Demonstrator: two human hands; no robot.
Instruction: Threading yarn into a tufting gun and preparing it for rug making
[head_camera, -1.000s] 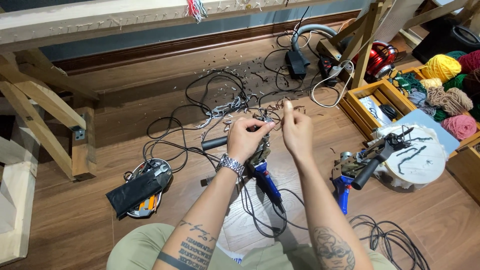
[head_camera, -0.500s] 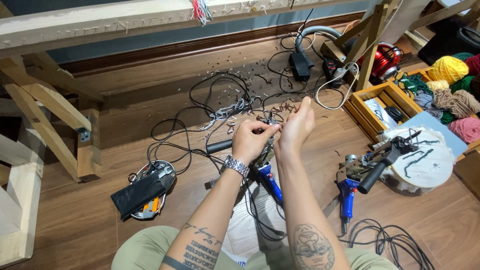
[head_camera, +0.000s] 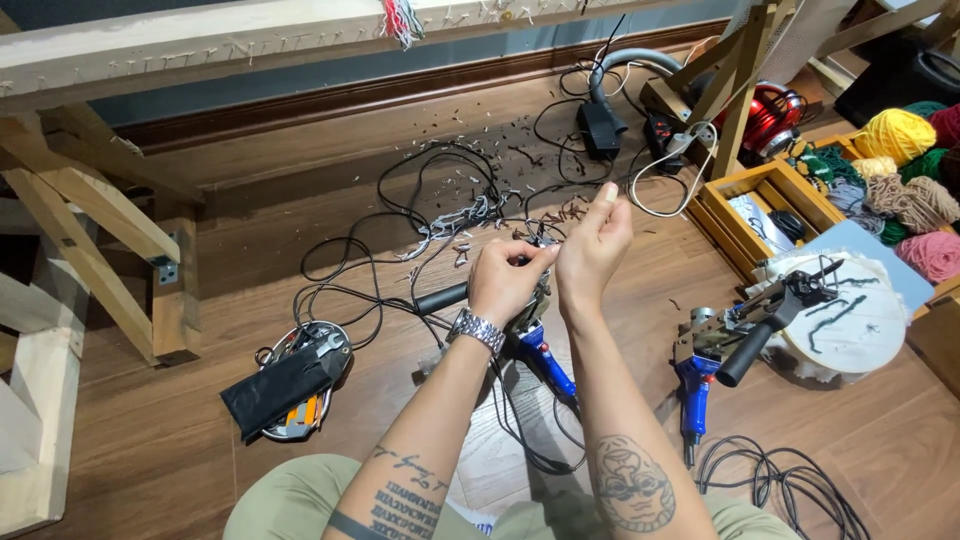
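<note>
My hands (head_camera: 550, 275) sit close together over the blue tool (head_camera: 540, 350), hemmed in on most sides. Black cables (head_camera: 400, 240) loop across the floor (head_camera: 150, 440) to my left and ahead, with wire scraps (head_camera: 470, 215) scattered among them. Further left, the tool tin (head_camera: 295, 385) and the wooden frame leg (head_camera: 175, 300) block the way. To my right lie a second blue tool (head_camera: 725, 345) and a wooden tray (head_camera: 760, 200); a cable coil (head_camera: 780, 480) lies near my right knee. Bare floor opens at the near left.

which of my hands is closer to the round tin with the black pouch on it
Left. Your left hand is up and to the right of the round tin, apart from it. Your right hand is farther right, beyond the left hand.
</note>
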